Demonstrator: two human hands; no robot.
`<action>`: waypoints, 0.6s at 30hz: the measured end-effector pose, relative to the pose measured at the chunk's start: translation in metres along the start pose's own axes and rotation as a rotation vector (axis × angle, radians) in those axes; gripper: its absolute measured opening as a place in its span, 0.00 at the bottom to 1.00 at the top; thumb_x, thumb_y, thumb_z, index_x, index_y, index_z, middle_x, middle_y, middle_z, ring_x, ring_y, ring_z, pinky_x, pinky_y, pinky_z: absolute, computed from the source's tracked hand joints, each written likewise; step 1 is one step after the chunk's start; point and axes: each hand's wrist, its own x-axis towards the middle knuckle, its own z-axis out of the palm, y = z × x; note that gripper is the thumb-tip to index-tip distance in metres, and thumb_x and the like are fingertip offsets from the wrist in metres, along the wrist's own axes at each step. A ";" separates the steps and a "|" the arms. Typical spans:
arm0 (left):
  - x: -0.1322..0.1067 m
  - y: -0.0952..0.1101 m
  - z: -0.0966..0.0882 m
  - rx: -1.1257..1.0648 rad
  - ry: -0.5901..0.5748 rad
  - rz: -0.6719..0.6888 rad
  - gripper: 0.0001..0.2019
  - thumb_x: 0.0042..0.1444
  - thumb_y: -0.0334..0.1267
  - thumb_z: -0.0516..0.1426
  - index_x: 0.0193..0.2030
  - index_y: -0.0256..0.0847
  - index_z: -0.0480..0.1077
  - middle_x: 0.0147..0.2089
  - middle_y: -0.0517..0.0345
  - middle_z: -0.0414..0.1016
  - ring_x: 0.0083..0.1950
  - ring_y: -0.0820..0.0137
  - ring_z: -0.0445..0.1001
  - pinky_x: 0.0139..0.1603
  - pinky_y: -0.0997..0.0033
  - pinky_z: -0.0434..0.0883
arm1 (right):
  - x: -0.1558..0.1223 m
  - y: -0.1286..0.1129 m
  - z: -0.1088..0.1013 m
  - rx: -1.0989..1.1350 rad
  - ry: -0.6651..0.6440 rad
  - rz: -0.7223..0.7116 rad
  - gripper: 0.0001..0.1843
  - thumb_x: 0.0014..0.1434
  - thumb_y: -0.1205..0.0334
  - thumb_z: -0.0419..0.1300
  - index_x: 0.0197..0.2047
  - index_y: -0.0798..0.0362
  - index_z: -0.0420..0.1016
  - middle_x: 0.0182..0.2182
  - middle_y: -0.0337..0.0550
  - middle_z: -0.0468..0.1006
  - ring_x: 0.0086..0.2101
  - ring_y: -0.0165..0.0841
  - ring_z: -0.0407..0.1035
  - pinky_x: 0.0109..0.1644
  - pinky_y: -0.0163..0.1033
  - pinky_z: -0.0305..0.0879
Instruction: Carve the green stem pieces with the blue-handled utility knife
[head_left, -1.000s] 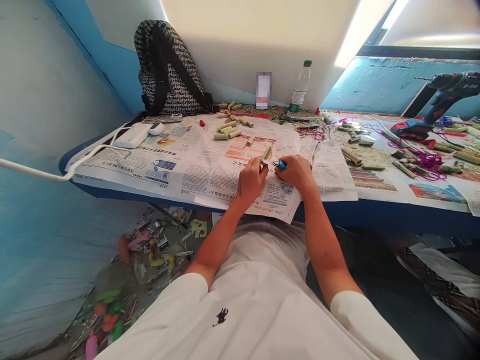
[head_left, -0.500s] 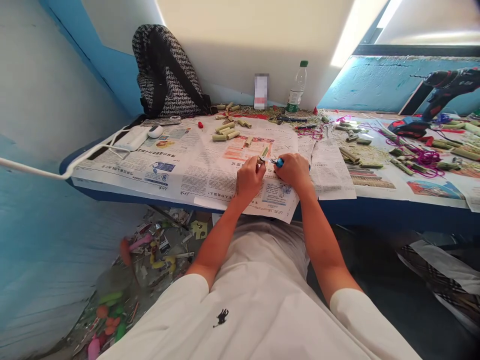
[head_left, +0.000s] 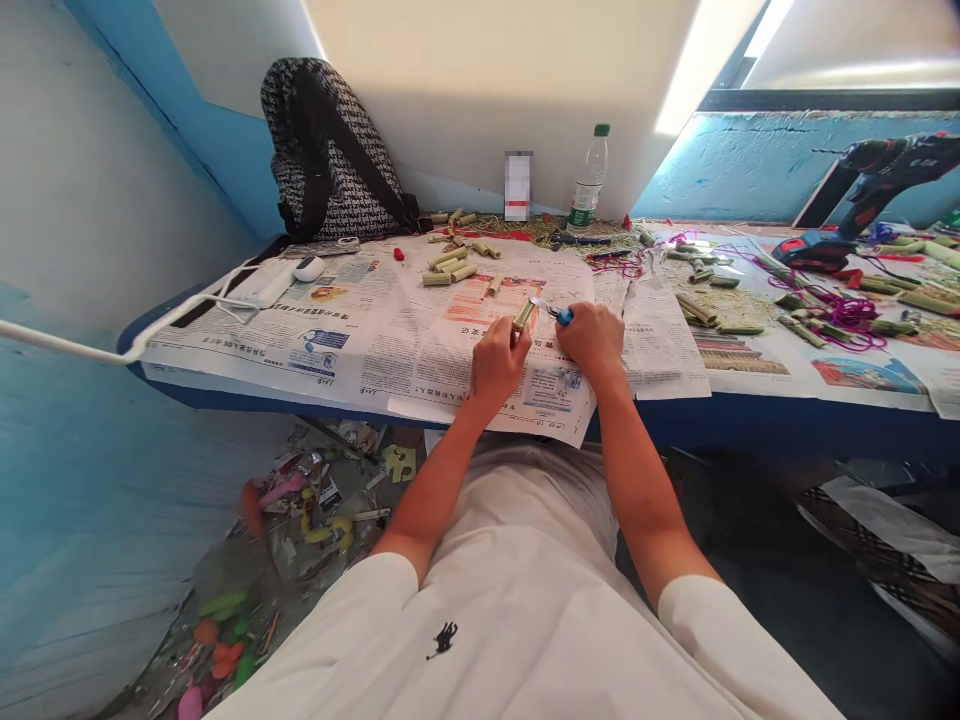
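My left hand (head_left: 499, 362) is closed around a short green bamboo tube (head_left: 523, 314), holding it tilted over the newspaper (head_left: 390, 335) that covers the blue table (head_left: 750, 418). My right hand (head_left: 594, 340) is closed on a small tool with a blue handle (head_left: 563, 316); its thin metal tip points at the upper end of the tube. Both hands rest near the table's front edge, close together.
More green tube pieces (head_left: 448, 265) lie behind the hands, and longer ones with magenta cord (head_left: 851, 318) to the right. A water bottle (head_left: 588, 182), a patterned backpack (head_left: 330, 155), a white power strip (head_left: 262, 285) and a cordless drill (head_left: 862, 195) stand around. Litter (head_left: 300, 510) covers the floor below.
My left hand has raised and tilted the tube, so more of it shows above the fingers. The tool's tip has moved up to the tube's upper end. The view shifted slightly.
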 end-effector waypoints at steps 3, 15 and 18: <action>0.000 -0.001 0.001 0.012 -0.016 0.005 0.12 0.75 0.42 0.54 0.38 0.45 0.64 0.37 0.54 0.76 0.39 0.65 0.74 0.40 0.66 0.65 | -0.005 0.002 -0.004 -0.004 -0.043 -0.098 0.15 0.68 0.57 0.58 0.38 0.54 0.84 0.35 0.55 0.83 0.32 0.40 0.71 0.36 0.41 0.55; 0.002 0.000 0.000 0.045 -0.081 -0.022 0.03 0.70 0.34 0.57 0.42 0.44 0.69 0.40 0.51 0.78 0.42 0.61 0.77 0.41 0.65 0.66 | -0.009 -0.003 -0.017 -0.023 -0.162 -0.272 0.12 0.65 0.56 0.60 0.35 0.52 0.82 0.35 0.51 0.84 0.36 0.40 0.72 0.35 0.41 0.51; 0.000 -0.001 0.001 0.042 -0.080 -0.010 0.05 0.70 0.35 0.58 0.40 0.44 0.69 0.39 0.51 0.77 0.41 0.61 0.76 0.40 0.65 0.66 | -0.008 -0.002 -0.014 -0.037 -0.153 -0.266 0.13 0.66 0.55 0.60 0.36 0.51 0.83 0.36 0.51 0.85 0.37 0.41 0.73 0.35 0.41 0.52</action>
